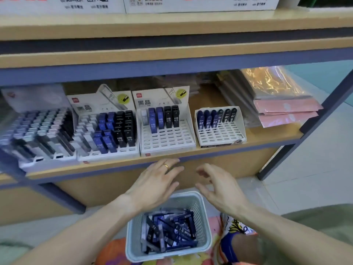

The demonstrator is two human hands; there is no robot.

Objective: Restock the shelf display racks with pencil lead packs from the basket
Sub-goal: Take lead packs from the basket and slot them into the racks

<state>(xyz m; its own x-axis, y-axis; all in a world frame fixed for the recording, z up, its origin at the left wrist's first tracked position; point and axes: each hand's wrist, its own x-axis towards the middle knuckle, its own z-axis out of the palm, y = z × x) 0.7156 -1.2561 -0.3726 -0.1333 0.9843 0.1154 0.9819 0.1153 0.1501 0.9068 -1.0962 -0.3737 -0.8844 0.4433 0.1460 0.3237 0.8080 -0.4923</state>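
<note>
A pale blue basket [205, 222] sits low in front of me, holding several blue and black pencil lead packs [170, 232]. On the shelf stand white display racks: a nearly full one [107, 127], a mostly empty one [168, 138] with one row of packs at the back, and a small one [221, 131] with a single back row. A fourth, blurred rack [38, 134] is at the far left. My left hand [154, 182] hovers above the basket with straight fingers, empty. My right hand [219, 186] hovers beside it, fingers loosely curled, holding nothing.
Stacks of wrapped pink and clear packages [282, 106] lie at the right of the shelf. White boxes with red print [200, 2] stand on the shelf above. The shelf's blue front edge [114, 165] runs just beyond my fingertips. A blue upright post [305, 131] is at right.
</note>
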